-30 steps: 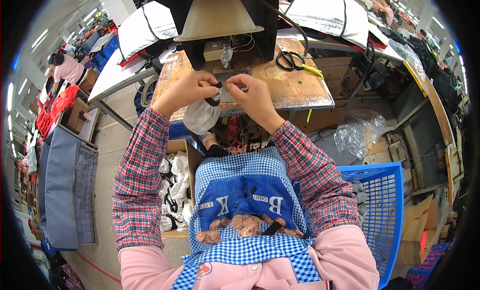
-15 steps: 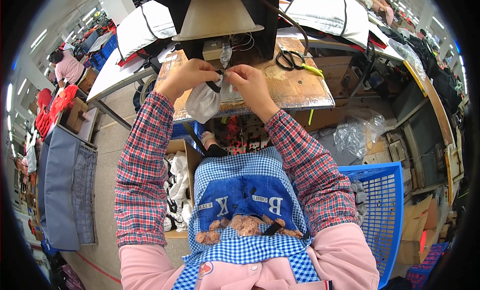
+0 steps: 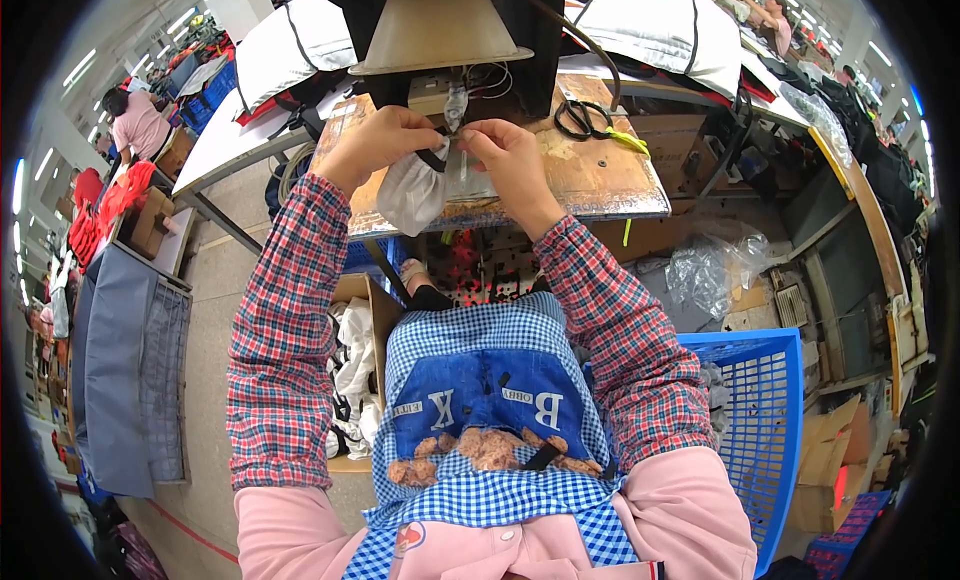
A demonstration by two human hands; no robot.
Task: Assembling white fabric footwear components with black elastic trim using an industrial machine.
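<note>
A small white cloth pouch (image 3: 412,198) with a black band along its top edge hangs over the front of a worn wooden worktop. My left hand (image 3: 385,145) is closed on the band, thumb and fingers pinched together. Close beside it, my right hand (image 3: 508,160) is closed in a pinch by the band's end; what lies between its fingertips is too small to make out. Both sets of fingertips meet just under the metal tip (image 3: 455,110) of a dark machine, below its cream cone-shaped shade (image 3: 435,30).
Black-handled scissors (image 3: 583,120) lie on the wooden worktop (image 3: 610,185). A cardboard box (image 3: 355,465) of white cloth pieces stands by my left, and a blue plastic basket (image 3: 765,430) by my right. White bundles (image 3: 655,30) rest on tables behind. Other people work farther off.
My fingertips have shifted slightly at the machine tip, with the right hand a little higher. The pouch has turned and tilted somewhat in my left hand.
</note>
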